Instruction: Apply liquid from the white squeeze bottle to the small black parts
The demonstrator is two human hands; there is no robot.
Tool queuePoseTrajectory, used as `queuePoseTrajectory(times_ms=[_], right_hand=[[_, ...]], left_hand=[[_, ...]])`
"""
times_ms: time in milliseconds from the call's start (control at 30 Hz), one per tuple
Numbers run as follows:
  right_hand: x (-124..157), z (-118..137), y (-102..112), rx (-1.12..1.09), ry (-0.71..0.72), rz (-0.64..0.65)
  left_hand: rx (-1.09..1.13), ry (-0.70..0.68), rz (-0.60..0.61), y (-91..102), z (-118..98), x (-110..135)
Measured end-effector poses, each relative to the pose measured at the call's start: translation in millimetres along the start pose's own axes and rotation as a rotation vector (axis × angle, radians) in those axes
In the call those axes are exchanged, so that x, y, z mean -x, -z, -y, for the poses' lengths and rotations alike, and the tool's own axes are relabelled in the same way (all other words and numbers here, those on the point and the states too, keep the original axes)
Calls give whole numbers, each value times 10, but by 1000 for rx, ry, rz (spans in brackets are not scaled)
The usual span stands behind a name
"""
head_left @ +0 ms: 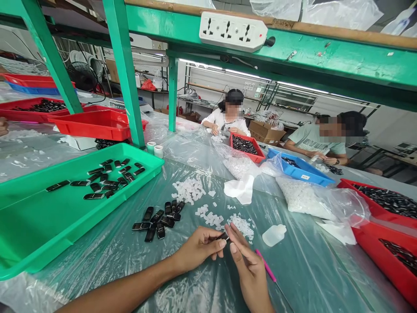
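Note:
My left hand (198, 248) and my right hand (247, 267) meet near the table's front edge. Together they pinch one small black glossy piece (223, 236) between their fingertips. A pile of several more black pieces (159, 218) lies on the plastic sheet just left of my hands. Small white plastic bits (211, 217) are scattered right beyond my fingers. A pink-handled tool (265, 266) lies on the sheet under my right hand. A small white squeeze bottle (274, 234) lies on its side to the right.
A green tray (35, 226) with several black pieces sits at left. Red trays (384, 256) of black pieces stand at right, beside clear bags of white bits (306, 198). Two people sit across the table near a red tray (247, 145) and a blue tray (301, 170). A green frame post (125, 74) stands behind.

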State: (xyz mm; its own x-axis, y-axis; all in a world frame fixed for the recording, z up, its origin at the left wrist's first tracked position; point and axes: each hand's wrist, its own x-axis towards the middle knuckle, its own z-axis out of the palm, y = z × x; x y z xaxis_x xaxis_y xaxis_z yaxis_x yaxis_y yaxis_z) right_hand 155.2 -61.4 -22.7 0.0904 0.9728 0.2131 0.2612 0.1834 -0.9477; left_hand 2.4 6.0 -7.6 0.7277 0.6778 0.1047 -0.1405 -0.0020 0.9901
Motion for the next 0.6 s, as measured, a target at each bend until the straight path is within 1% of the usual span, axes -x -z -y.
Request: queuePoseTrajectory(times_ms=[133, 200, 267, 333, 400, 467, 533, 600], right_hand=[[-22, -4, 9, 20, 20, -5], [-57, 13, 60, 70, 21, -13], [-100, 25, 155, 163, 37, -47], [-145, 14, 286, 318, 64, -101], [-186, -22, 427, 519, 90, -147], [-221, -75, 543, 736, 135, -165], [-248, -131, 608, 913, 197, -173], [-266, -176, 622, 1026, 232, -152]], left_hand=[[-16, 12, 10, 5, 23, -11], [-18, 32, 9, -2, 56, -23], [-9, 54, -18, -9, 90, -33], [-2, 79, -57, -9, 111, -38], [5, 105, -93, -3, 112, -38], [23, 127, -110, 3, 97, -35], [51, 146, -112, 3, 67, -32], [83, 163, -112, -4, 31, -28]])
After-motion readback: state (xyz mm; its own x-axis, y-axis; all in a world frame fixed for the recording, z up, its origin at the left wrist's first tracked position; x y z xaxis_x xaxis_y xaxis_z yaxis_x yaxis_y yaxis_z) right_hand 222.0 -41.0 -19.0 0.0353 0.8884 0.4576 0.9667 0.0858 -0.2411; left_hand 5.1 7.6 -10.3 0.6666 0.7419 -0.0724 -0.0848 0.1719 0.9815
